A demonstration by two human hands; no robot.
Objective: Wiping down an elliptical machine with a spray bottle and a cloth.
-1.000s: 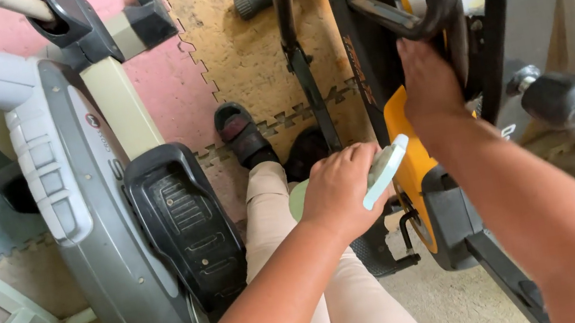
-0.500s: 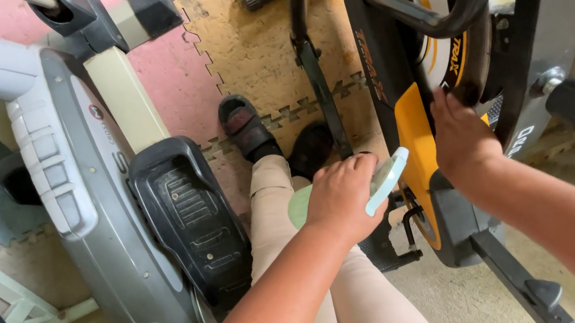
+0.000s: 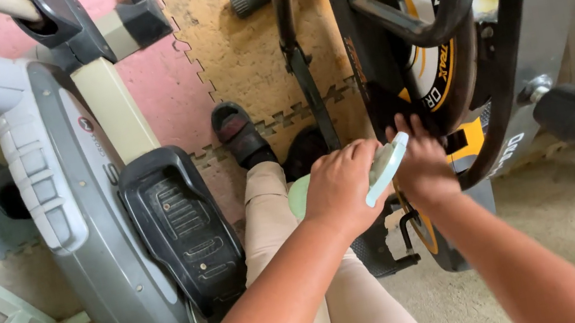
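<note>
right hand [image 3: 424, 165] | dropped from upper black frame to the yellow panel [image 3: 467, 142] by flywheel

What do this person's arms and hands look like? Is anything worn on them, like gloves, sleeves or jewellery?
Both arms are bare as far up as the picture shows: no sleeve reaches into view. The left hand and the right hand wear no gloves, and no ring, watch or bracelet shows on the parts in sight. Fingers are short and rounded; the nails are too small to judge. Below the arms, light beige trousers cover the legs.
</note>
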